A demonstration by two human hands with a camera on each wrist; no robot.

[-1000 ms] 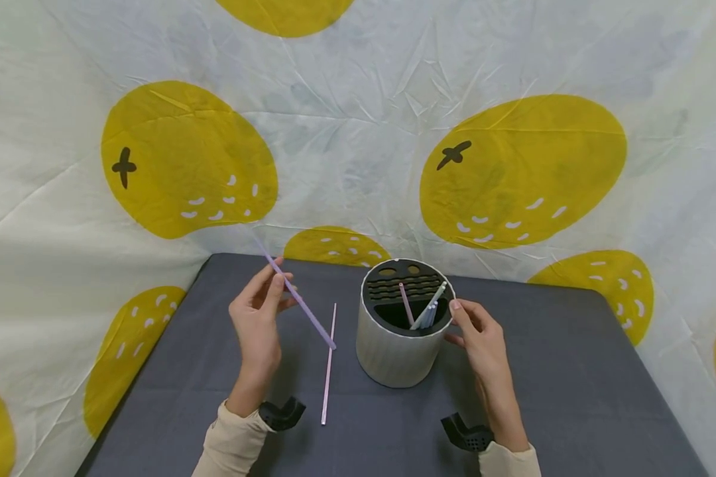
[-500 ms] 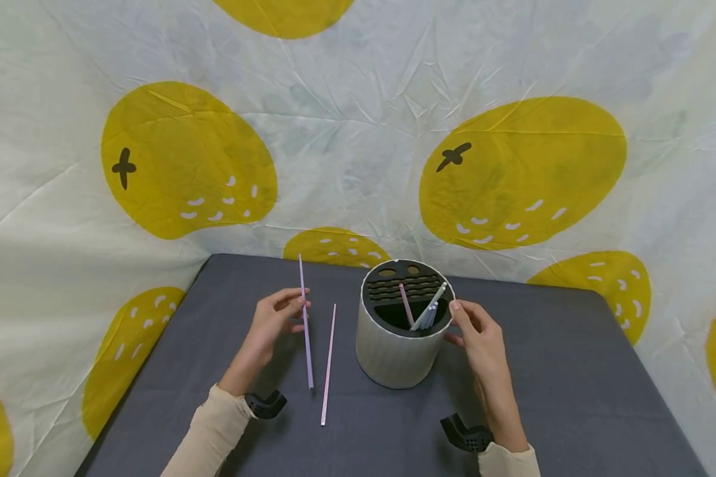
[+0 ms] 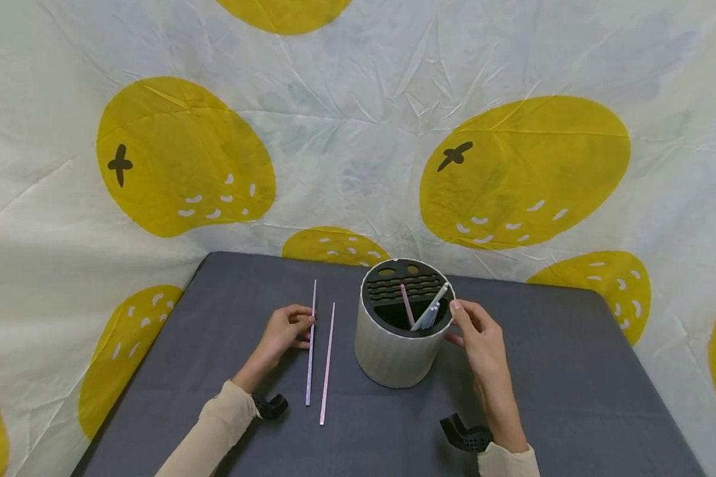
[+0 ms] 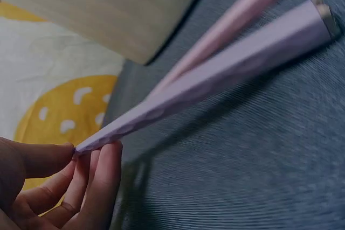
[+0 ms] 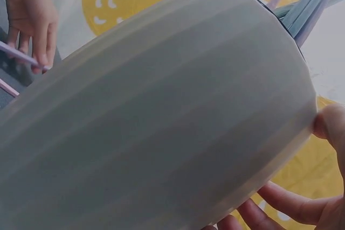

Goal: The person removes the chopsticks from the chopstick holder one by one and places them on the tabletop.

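Note:
My left hand [image 3: 287, 330] pinches a long thin purple stick [image 3: 311, 371] between thumb and fingers, low over the table. Its faceted sides and rough end show in the left wrist view; whether it touches the cloth I cannot tell. Just right of it lies a pink stick [image 3: 327, 371], roughly parallel. A round whitish pen holder [image 3: 394, 358] with a black slotted top stands upright farther right. Leaning in its front compartment are a pink stick [image 3: 406, 305], a pale green stick [image 3: 434, 301] and some blue sticks [image 3: 431, 317]. My right hand [image 3: 480, 331] grips the holder's right rim.
A dark grey cloth covers the table [image 3: 561, 371]. Behind it hangs a white curtain [image 3: 358, 132] with yellow fruit prints, reaching down to the table's back edge. Black wrist mounts [image 3: 467, 434] sit on both forearms.
My left hand has turned the purple stick from a raised slant to nearly in line with the pink stick and lowered it towards the table. My right hand stays on the pen holder.

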